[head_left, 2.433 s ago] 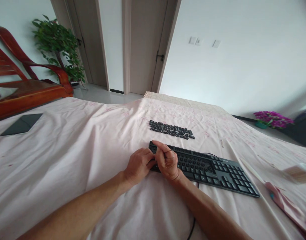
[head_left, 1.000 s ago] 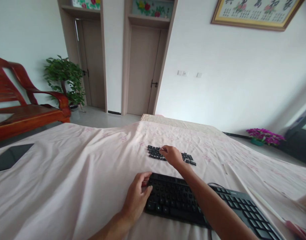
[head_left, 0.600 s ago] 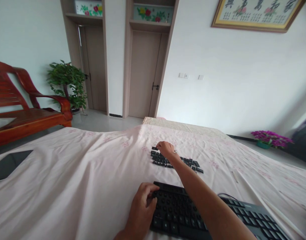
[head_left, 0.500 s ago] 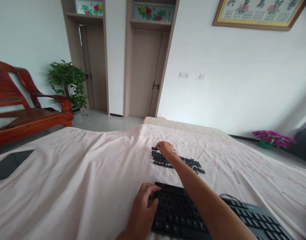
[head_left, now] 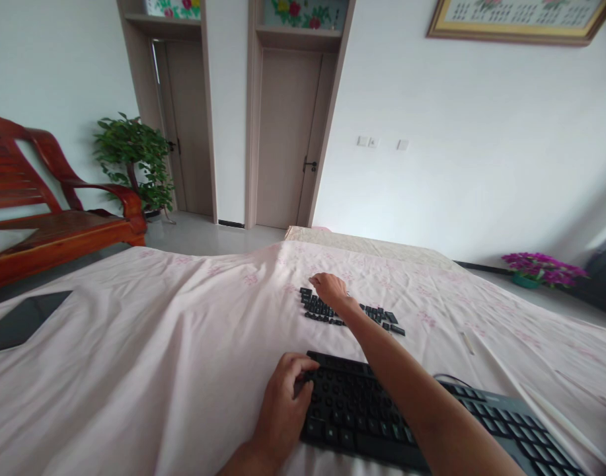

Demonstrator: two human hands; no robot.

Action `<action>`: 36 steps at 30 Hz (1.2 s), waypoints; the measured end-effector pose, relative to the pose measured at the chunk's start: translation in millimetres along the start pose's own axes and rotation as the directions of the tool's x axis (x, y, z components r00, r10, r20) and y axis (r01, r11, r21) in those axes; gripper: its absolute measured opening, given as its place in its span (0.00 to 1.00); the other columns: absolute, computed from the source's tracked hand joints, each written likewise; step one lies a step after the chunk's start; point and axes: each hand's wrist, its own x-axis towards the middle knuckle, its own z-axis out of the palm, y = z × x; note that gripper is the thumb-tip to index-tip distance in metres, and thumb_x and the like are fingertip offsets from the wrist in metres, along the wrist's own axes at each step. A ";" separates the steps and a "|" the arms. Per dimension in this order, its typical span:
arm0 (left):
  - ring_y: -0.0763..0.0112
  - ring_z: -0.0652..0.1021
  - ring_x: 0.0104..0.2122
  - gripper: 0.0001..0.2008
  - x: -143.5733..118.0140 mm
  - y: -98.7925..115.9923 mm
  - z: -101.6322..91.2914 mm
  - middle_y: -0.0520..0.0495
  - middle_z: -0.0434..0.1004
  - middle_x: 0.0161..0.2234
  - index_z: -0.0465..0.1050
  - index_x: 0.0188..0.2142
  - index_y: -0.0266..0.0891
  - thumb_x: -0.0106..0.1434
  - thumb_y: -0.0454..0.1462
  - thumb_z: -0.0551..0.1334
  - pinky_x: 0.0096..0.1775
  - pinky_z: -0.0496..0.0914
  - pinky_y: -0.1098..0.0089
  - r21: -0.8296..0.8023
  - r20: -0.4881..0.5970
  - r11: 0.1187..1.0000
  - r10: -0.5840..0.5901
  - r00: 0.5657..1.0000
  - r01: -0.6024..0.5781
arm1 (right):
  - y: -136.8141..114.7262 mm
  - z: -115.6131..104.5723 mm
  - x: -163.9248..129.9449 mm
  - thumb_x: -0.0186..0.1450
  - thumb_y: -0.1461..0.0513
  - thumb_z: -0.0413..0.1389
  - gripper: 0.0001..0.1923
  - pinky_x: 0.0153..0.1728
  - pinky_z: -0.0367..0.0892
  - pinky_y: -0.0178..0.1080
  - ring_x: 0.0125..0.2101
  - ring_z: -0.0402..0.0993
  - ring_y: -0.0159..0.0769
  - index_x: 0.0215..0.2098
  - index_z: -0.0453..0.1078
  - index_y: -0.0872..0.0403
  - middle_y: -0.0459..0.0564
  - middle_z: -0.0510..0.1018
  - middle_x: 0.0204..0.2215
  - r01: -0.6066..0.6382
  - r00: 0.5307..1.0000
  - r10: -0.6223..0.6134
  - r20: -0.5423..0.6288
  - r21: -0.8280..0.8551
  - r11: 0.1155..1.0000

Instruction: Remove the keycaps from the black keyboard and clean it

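Note:
A black keyboard (head_left: 342, 403) lies near me, most of its key spots bare and only a few keycaps left along the bottom row. At its upper left corner, my left hand (head_left: 287, 396) grips the edge with thumb and fingers. Beyond it, loose black keycaps (head_left: 317, 305) lie in rows on the cloth. My right hand (head_left: 330, 287) hovers at the far left end of these rows with its fingers closed together; whether a keycap is between them is hidden. The right forearm covers part of the keyboard and of the rows.
A second keyboard (head_left: 511, 423) with its keys on lies at the right. A thin stick-like tool (head_left: 467, 344) rests on the pink-patterned cloth (head_left: 223, 330). At the left lies a dark flat tablet-like slab (head_left: 28, 318). A wooden bench (head_left: 59, 225) stands beyond.
My right hand has lifted slightly off the upper left keycaps. My left hand keeps its grip on the keyboard. The camera view has tilted down a little.

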 end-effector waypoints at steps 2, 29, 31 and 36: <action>0.64 0.73 0.46 0.16 -0.4 -1.4 -0.2 0.45 0.72 0.44 0.73 0.42 0.41 0.56 0.27 0.54 0.49 0.68 0.65 0.002 -0.006 1.000 0.028 1.000 -0.028 | -2.3 -14.3 -18.6 0.72 0.55 0.41 0.21 0.36 0.60 0.33 0.41 0.74 0.38 0.42 0.75 0.53 0.53 0.80 0.39 0.042 0.999 -0.041 -0.018 0.036 0.998; 0.71 0.72 0.30 0.09 16.2 20.2 2.0 0.53 0.72 0.28 0.72 0.27 0.38 0.60 0.34 0.56 0.33 0.63 0.73 0.224 0.425 0.944 0.130 0.896 -0.244 | 6.8 -27.5 -217.1 0.65 0.53 0.56 0.15 0.25 0.67 0.31 0.23 0.72 0.30 0.31 0.79 0.54 0.47 0.79 0.25 0.185 0.956 -0.293 -0.024 0.822 0.538; 0.71 0.71 0.31 0.08 13.3 16.8 2.1 0.53 0.71 0.28 0.71 0.26 0.39 0.60 0.34 0.56 0.34 0.63 0.73 0.218 0.443 0.941 0.139 0.886 -0.257 | 4.9 -27.3 -217.4 0.65 0.53 0.56 0.14 0.30 0.69 0.32 0.26 0.74 0.31 0.32 0.79 0.53 0.46 0.79 0.25 0.217 0.943 -0.331 -0.030 0.810 0.544; 0.69 0.71 0.31 0.05 13.6 14.8 -2.7 0.53 0.70 0.28 0.68 0.26 0.39 0.59 0.34 0.57 0.36 0.62 0.72 0.259 0.521 0.911 0.148 0.841 -0.320 | -2.4 -29.8 -216.4 0.68 0.55 0.52 0.14 0.37 0.68 0.32 0.32 0.76 0.32 0.34 0.78 0.50 0.44 0.81 0.30 0.378 0.873 -0.484 -0.063 0.714 0.589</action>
